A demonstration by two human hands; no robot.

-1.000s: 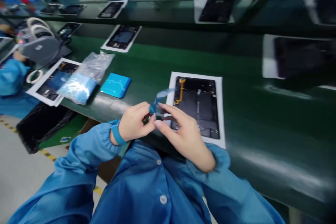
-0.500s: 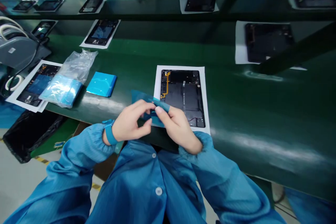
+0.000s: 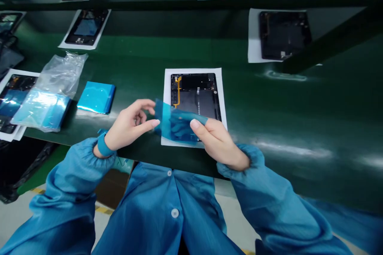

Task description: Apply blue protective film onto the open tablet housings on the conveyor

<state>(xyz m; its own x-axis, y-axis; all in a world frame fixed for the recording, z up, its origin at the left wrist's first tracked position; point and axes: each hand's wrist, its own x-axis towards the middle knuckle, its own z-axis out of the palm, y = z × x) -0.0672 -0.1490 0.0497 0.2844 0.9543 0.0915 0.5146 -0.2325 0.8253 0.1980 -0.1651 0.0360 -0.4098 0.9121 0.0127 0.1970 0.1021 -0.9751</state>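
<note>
A translucent blue film sheet (image 3: 166, 121) hangs over the lower left part of an opened tablet (image 3: 191, 91). My right hand (image 3: 220, 143) pinches the sheet at its right side, thumb in front and fingers behind, showing through the film. My left hand (image 3: 128, 123) is at the sheet's left edge, thumb and index finger apart; whether a fingertip touches the film I cannot tell. The tablet, black with an orange ribbon cable (image 3: 179, 91), lies on a white paper sheet (image 3: 223, 103) on the green bench.
To the left lie a stack of blue film sheets (image 3: 95, 97) and a clear plastic bag (image 3: 61, 75) with more blue sheets, partly over another tablet (image 3: 18, 87). Further tablets on paper lie behind, including one (image 3: 86, 28). A dark post (image 3: 329, 44) slants at right.
My hands have moved apart. The left has come off the film's middle to its left edge, and the sheet is spread wider in my right hand. The camera view has shifted.
</note>
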